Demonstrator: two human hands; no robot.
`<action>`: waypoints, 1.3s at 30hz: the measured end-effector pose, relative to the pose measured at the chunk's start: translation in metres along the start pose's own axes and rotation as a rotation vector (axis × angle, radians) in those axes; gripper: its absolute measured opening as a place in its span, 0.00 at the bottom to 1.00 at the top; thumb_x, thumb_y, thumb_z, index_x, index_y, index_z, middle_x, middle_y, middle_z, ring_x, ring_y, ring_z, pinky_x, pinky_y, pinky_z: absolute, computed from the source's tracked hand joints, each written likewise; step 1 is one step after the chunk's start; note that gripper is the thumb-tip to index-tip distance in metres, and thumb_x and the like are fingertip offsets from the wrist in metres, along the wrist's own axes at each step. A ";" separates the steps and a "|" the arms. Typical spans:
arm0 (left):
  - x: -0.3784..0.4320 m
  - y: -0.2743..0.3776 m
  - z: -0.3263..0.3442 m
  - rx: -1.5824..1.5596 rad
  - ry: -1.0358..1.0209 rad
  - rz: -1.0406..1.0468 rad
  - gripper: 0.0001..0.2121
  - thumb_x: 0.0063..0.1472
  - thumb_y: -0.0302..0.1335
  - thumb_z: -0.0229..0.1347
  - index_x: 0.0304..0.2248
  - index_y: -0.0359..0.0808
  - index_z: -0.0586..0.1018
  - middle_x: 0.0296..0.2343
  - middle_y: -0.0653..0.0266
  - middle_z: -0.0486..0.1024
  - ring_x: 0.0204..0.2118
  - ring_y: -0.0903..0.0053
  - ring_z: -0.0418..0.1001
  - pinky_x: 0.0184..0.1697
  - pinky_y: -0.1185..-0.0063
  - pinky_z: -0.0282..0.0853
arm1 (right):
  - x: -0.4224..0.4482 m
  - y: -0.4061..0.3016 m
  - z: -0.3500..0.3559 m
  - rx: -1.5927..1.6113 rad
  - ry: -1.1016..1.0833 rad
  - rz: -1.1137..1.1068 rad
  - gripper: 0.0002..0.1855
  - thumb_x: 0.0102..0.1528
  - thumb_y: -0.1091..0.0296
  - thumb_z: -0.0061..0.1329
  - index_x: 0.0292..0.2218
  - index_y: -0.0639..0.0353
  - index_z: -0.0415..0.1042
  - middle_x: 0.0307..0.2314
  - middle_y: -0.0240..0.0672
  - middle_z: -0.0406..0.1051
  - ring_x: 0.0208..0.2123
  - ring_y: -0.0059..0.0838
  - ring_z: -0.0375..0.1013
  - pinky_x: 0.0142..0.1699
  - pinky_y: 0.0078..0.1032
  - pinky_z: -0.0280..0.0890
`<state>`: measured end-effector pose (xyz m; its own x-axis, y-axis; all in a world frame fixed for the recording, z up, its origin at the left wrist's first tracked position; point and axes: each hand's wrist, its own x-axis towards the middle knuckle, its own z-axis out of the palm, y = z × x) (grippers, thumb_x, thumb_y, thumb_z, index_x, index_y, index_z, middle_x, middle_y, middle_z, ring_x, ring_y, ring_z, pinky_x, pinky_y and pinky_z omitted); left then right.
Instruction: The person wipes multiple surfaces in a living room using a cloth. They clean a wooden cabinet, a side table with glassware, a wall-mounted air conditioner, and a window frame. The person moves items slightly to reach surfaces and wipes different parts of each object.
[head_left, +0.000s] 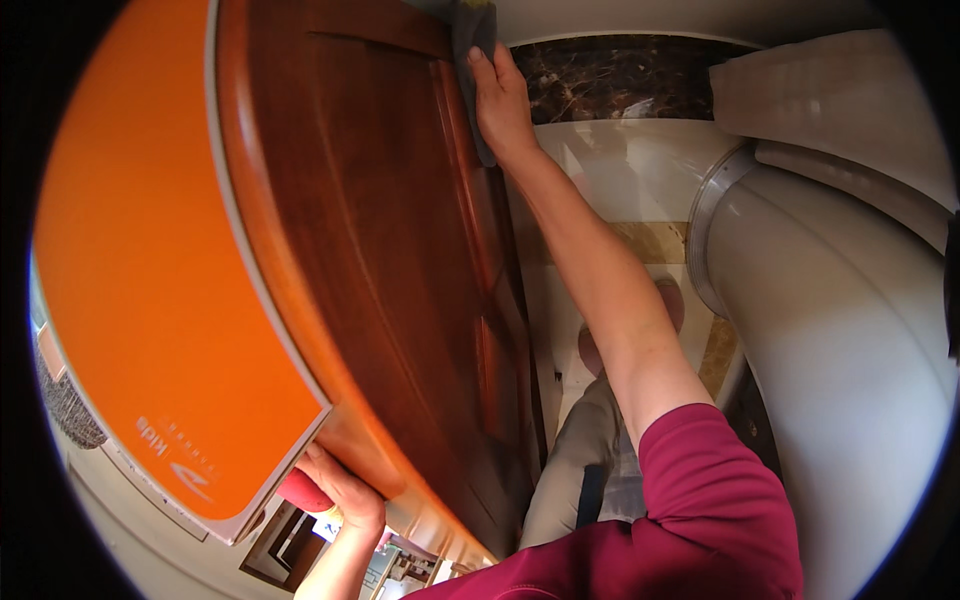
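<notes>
My right hand (502, 105) is stretched far forward and holds a dark grey cloth (474, 82) against the panelled face of a reddish-brown wooden cabinet (375, 225). On top of the cabinet lies a large orange box (172, 262) with pale edges and some print. At the box's near corner is my left hand (346, 487), resting by the cabinet's top edge. A red rounded object (304, 491) shows beside its fingers; whether the hand grips it or the box is unclear, since the fingertips are partly hidden.
To the right stands a large, smooth grey rounded object (832, 300) with a ribbed rim. A dark marble strip (622, 79) runs along the far side of the pale floor (630, 165). Below are my feet in reddish footwear. A doorway (285, 544) shows at lower left.
</notes>
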<state>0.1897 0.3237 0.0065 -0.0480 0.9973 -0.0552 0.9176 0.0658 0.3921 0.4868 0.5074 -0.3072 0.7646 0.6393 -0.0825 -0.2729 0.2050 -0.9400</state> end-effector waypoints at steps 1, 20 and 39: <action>-0.002 0.002 0.001 -0.016 0.007 -0.045 0.27 0.76 0.38 0.33 0.66 0.28 0.52 0.65 0.52 0.51 0.70 0.64 0.46 0.71 0.68 0.38 | 0.002 0.007 -0.002 -0.021 -0.014 -0.015 0.16 0.69 0.58 0.44 0.49 0.61 0.72 0.36 0.27 0.73 0.39 0.20 0.67 0.48 0.22 0.63; -0.010 -0.027 0.006 0.284 0.097 -0.079 0.30 0.75 0.47 0.32 0.65 0.32 0.59 0.60 0.45 0.56 0.63 0.58 0.52 0.66 0.62 0.42 | 0.027 0.185 -0.078 -0.362 -0.087 0.286 0.24 0.67 0.57 0.47 0.57 0.65 0.70 0.51 0.47 0.74 0.50 0.39 0.73 0.55 0.31 0.64; 0.000 -0.024 0.010 0.278 0.080 -0.067 0.31 0.74 0.48 0.33 0.65 0.33 0.59 0.60 0.46 0.56 0.63 0.58 0.53 0.65 0.61 0.44 | -0.001 0.231 -0.110 -0.745 0.117 0.216 0.23 0.65 0.55 0.49 0.45 0.72 0.76 0.36 0.54 0.78 0.37 0.45 0.75 0.47 0.35 0.67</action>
<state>0.1718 0.3219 -0.0120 -0.1332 0.9911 0.0046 0.9836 0.1316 0.1232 0.4877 0.4727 -0.5607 0.8071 0.5173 -0.2844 0.0095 -0.4931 -0.8699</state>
